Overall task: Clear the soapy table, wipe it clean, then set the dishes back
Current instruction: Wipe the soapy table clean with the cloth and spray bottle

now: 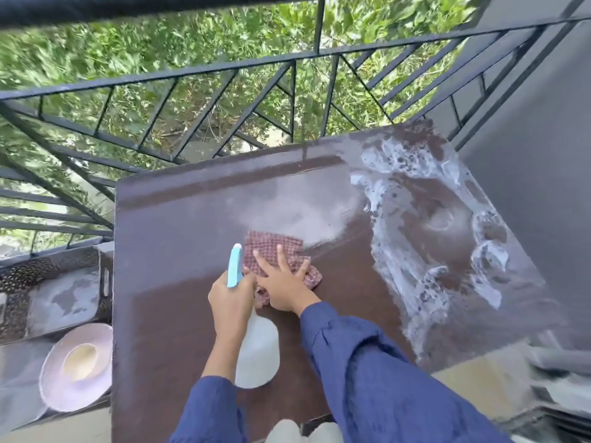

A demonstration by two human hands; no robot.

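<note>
A dark brown table [179,251] fills the middle of the head view. White soap foam [396,251] covers its right side in thick streaks. My right hand [281,282] lies flat, fingers spread, pressing a red checked cloth [271,247] onto the tabletop near the middle. A wiped, hazy patch [294,209] lies just beyond the cloth. My left hand [232,302] grips a white spray bottle [257,353] with a light blue nozzle [235,266], held just left of the cloth. Both arms wear blue sleeves.
A pale pink plate with a bowl on it [78,366] sits low at the left, beside a dark patterned tray [48,292]. A black metal railing [192,100] runs behind the table with greenery beyond. A grey wall [543,139] stands on the right.
</note>
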